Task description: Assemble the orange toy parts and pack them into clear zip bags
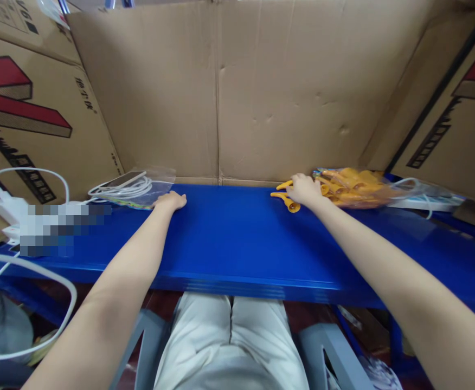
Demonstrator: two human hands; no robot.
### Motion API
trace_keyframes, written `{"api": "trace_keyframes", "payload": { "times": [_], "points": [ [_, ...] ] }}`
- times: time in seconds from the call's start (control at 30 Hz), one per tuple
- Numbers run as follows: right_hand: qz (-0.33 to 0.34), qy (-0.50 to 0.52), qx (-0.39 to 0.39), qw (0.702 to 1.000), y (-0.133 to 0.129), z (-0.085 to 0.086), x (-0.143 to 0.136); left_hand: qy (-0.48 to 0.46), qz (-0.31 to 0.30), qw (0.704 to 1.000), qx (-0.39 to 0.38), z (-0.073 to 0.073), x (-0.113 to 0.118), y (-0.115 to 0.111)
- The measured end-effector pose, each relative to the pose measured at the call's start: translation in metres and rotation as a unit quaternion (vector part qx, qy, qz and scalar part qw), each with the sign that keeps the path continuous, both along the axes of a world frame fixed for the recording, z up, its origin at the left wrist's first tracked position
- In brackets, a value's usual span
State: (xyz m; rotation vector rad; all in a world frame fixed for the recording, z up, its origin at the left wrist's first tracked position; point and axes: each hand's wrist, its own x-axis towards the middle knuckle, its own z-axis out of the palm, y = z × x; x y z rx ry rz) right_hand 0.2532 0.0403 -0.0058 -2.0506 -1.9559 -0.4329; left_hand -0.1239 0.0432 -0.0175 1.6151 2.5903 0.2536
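Note:
My left hand rests low on the blue tabletop, thumb apart from the fingers, at the edge of a clear plastic bag. It looks open, with no object visible in it. Over on the right, my right hand is closed around a yellow plastic piece with a thin stem that sticks out past the fingers. Just below that hand lies another yellow piece, with a round cup end and tapering stem. Beside the wrist, a clear bag holds several more yellow pieces.
Cardboard walls enclose the back and sides of the blue table. At left are a coiled white cable, a flat device and white plugs. A white cable lies at right. Grey chair arms flank my legs.

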Motion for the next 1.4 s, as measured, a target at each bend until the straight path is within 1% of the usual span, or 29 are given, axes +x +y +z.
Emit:
{"api": "trace_keyframes", "payload": {
  "times": [0.1, 0.2, 0.27, 0.33, 0.37, 0.4, 0.47, 0.53, 0.63, 0.73, 0.9, 1.03, 1.13, 1.27, 1.33, 1.4],
  "points": [
    [-0.008, -0.007, -0.019, 1.0, -0.002, -0.02, -0.005, 0.044, -0.062, 0.997, 0.01, 0.006, 0.011, -0.003],
    [0.003, -0.04, -0.043, 0.998, -0.006, -0.029, -0.004, 0.075, -0.097, 0.992, 0.03, 0.01, 0.019, -0.007],
    [0.017, -0.055, -0.061, 0.996, -0.009, -0.03, -0.003, 0.088, -0.086, 0.991, 0.052, 0.01, 0.02, -0.008],
    [0.022, -0.036, -0.084, 0.996, -0.011, -0.029, -0.002, 0.097, -0.06, 0.992, 0.056, 0.009, 0.015, -0.008],
    [0.024, -0.021, -0.094, 0.995, -0.012, -0.028, -0.002, 0.098, -0.051, 0.993, 0.046, 0.009, 0.012, -0.007],
    [0.027, -0.007, -0.103, 0.994, -0.012, -0.027, -0.001, 0.093, -0.055, 0.994, 0.021, 0.007, 0.008, -0.006],
    [0.037, 0.007, -0.111, 0.993, -0.012, -0.026, 0.0, 0.094, -0.093, 0.991, -0.015, 0.005, 0.003, -0.002],
    [0.05, 0.008, -0.109, 0.993, -0.011, -0.026, 0.001, 0.11, -0.14, 0.984, -0.03, 0.004, 0.003, 0.001],
    [0.063, 0.011, -0.111, 0.992, -0.011, -0.026, 0.002, 0.134, -0.213, 0.967, -0.041, 0.004, 0.012, 0.001],
    [0.064, 0.015, -0.115, 0.991, -0.012, -0.026, 0.001, 0.132, -0.281, 0.949, -0.047, 0.007, 0.025, -0.004],
    [0.07, 0.027, -0.107, 0.991, -0.015, -0.024, -0.004, 0.074, -0.378, 0.922, -0.031, 0.015, 0.041, -0.017],
    [0.089, 0.017, -0.087, 0.992, -0.015, -0.025, -0.009, -0.011, -0.431, 0.902, -0.028, 0.02, 0.05, -0.027],
    [0.107, 0.003, -0.075, 0.991, -0.015, -0.024, -0.012, -0.056, -0.441, 0.895, -0.037, 0.021, 0.054, -0.03],
    [0.093, -0.026, -0.064, 0.993, -0.021, -0.015, -0.013, -0.055, -0.413, 0.909, -0.015, 0.015, 0.054, -0.025],
    [0.068, -0.046, -0.081, 0.993, -0.025, -0.008, -0.012, -0.042, -0.397, 0.917, 0.003, 0.01, 0.051, -0.019],
    [0.047, -0.053, -0.125, 0.99, -0.029, -0.001, -0.01, -0.021, -0.39, 0.921, 0.015, 0.005, 0.047, -0.012]
  ]
}}
